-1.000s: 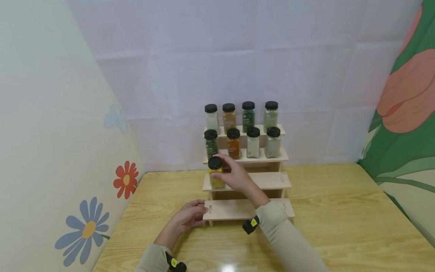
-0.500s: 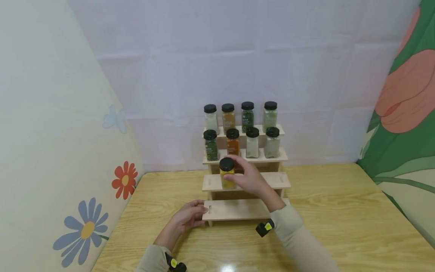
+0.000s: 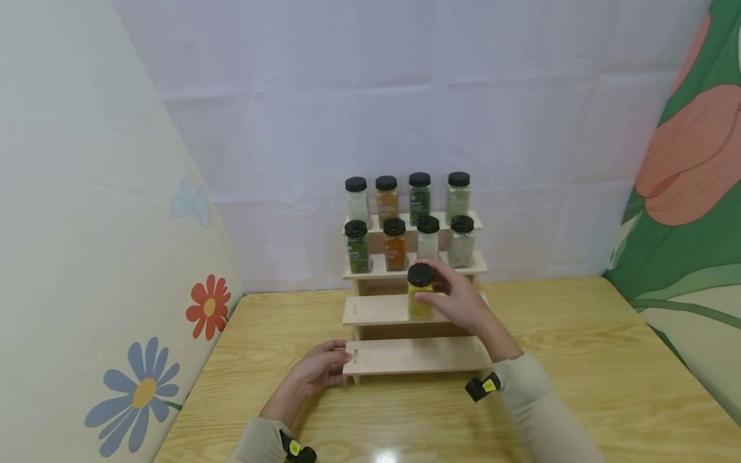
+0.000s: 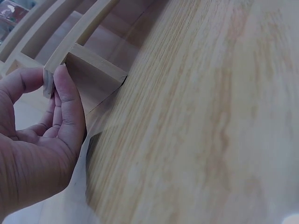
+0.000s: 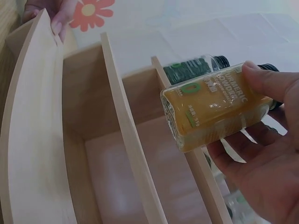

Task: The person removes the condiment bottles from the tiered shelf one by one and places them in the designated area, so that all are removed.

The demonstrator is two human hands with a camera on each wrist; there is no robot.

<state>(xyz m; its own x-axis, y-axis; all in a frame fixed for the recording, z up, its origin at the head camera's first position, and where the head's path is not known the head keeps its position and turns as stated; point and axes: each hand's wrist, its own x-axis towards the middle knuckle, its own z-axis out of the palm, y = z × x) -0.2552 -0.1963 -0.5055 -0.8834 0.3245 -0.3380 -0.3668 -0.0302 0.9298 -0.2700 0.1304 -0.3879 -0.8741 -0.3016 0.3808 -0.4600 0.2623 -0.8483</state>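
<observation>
The sleeves (image 3: 541, 405) are beige; black wrist devices (image 3: 476, 390) bear yellow patches (image 3: 491, 385); the hands (image 3: 461, 302) are bare.

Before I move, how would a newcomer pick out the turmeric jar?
On the table stands a four-tier wooden rack. At its third shelf from the top, the person's right hand holds the turmeric jar. Unlike the eight jars standing higher up, it is bright yellow, hand-held and labelled turmeric.
</observation>
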